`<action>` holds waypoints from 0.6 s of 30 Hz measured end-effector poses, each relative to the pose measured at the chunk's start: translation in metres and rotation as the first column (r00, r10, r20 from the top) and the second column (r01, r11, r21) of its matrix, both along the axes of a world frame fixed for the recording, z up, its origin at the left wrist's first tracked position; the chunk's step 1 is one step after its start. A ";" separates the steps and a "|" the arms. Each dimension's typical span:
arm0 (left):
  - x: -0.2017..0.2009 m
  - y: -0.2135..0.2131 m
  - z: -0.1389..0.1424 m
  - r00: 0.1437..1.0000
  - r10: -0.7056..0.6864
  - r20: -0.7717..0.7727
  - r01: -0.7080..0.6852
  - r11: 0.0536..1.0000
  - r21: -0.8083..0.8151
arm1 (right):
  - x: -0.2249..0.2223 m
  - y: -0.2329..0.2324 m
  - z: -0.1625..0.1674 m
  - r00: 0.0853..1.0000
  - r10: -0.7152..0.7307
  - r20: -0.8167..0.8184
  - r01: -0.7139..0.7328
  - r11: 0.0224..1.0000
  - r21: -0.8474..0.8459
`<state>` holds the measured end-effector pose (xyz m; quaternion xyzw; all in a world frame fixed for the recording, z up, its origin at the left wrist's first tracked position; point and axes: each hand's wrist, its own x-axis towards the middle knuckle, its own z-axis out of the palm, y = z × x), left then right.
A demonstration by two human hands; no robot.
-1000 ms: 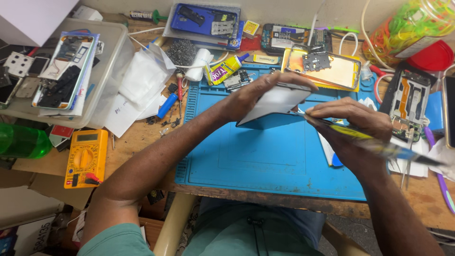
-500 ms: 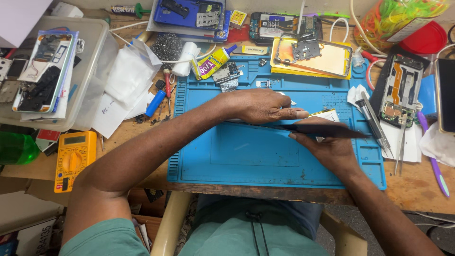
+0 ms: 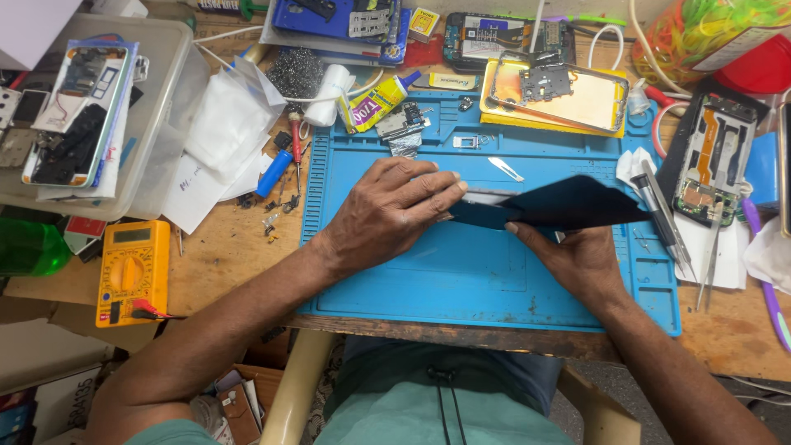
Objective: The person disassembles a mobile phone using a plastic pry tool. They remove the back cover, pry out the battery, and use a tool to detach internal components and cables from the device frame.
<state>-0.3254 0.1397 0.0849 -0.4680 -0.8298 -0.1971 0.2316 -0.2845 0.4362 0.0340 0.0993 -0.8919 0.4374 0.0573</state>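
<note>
Hands, left (image 3: 387,216) and right (image 3: 577,259), each grip closed on dark panel (image 3: 560,206) over blue mat (image 3: 445,280)

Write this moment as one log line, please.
left hand: pressing dark panel | right hand: gripping panel's underside | surface: blue mat

— Blue work mat (image 3: 428,272): rubbery, matt, smooth, scuffed along the near edge. Dark panel (image 3: 568,202): thin, flat, dull sheen, plastic or glass, cannot tell which.

— Tabletop (image 3: 239,255): bare wood, worn, rough, stained. Yellow multimeter (image 3: 132,270): hard plastic, faintly glossy.

— Tweezers (image 3: 659,216): bright smooth metal. Storage bin (image 3: 169,124): cloudy translucent plastic. White wrappers (image 3: 227,119): thin crinkled film over paper.

— Glue tube (image 3: 375,103): glossy, yellow. Green bottle (image 3: 29,247): clear shiny plastic.
</note>
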 end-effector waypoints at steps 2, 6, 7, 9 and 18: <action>-0.001 -0.009 -0.010 1.000 0.024 -0.018 -0.025 1.000 -0.009 | 0.000 -0.007 0.004 0.999 0.029 -0.046 -0.031 0.998 -0.053; -0.008 -0.024 -0.023 0.999 0.033 0.025 -0.032 0.999 -0.012 | 0.000 -0.012 0.021 0.990 -0.139 0.011 0.140 0.981 -0.132; -0.010 -0.026 -0.025 0.999 0.030 0.038 -0.030 0.999 -0.011 | 0.000 -0.013 0.026 0.981 -0.193 0.004 0.192 0.972 -0.136; -0.017 -0.031 -0.027 0.997 0.000 0.076 -0.001 1.000 0.006 | -0.001 -0.012 0.036 0.954 -0.301 -0.006 0.297 0.944 -0.143; -0.033 -0.035 -0.029 0.986 -0.052 0.159 0.045 0.998 0.046 | -0.023 -0.030 0.062 0.859 0.214 -0.465 -0.100 0.961 0.256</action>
